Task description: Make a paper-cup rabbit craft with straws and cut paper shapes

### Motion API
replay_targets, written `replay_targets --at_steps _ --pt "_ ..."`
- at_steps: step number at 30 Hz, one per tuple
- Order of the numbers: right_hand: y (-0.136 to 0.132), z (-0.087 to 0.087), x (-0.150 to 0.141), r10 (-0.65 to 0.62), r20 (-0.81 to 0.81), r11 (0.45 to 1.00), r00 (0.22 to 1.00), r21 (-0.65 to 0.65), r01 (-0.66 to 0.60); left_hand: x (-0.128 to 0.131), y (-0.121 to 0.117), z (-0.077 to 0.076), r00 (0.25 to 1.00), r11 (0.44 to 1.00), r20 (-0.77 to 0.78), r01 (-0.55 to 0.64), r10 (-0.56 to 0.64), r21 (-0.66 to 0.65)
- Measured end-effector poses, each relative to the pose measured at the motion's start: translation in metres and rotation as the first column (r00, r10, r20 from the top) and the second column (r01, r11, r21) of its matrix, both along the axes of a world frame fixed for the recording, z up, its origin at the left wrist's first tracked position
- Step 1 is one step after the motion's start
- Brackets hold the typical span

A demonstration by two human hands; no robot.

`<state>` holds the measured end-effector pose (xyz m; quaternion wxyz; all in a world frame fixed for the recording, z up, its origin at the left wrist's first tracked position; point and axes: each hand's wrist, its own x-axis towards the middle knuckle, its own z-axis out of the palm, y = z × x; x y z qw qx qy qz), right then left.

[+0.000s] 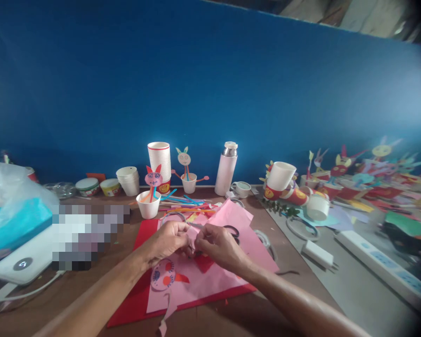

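Note:
My left hand (171, 241) and my right hand (215, 245) meet over the pink paper sheet (238, 262), fingers closed. Pinched between them is a small piece of pink paper (193, 234), mostly covered by the fingers. Just behind my right hand, black scissor handles (232, 230) stick out. A pink paper face cutout (163, 275) with drawn eyes, orange cheeks and a red ear lies below my left hand. Near it is a curled pink scrap (168, 311). Red paper (126, 304) lies under the pink sheet.
Behind stand a white cup with a rabbit-faced figure (148, 205), stacked paper cups (159, 159), a pink thermos (226, 171) and several pipe cleaners (196, 203). At right are a power strip (382, 262), a charger (318, 255) and cup figures (344, 171). A white power bank (21, 262) lies left.

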<state>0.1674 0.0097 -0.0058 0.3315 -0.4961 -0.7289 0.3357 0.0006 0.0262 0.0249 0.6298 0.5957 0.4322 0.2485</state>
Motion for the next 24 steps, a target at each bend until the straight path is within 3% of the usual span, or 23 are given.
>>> replay_targets --at_steps 14,24 --pt "-0.002 -0.003 -0.002 -0.027 0.019 1.0 0.999 0.006 0.027 -0.003 0.002 -0.009 0.999 0.999 0.027 0.036 -0.036 0.006" --pt "-0.001 -0.004 -0.004 0.0 -0.058 0.998 0.998 -0.06 -0.003 0.004 0.001 -0.012 0.998 0.999 0.064 -0.016 0.013 0.04"
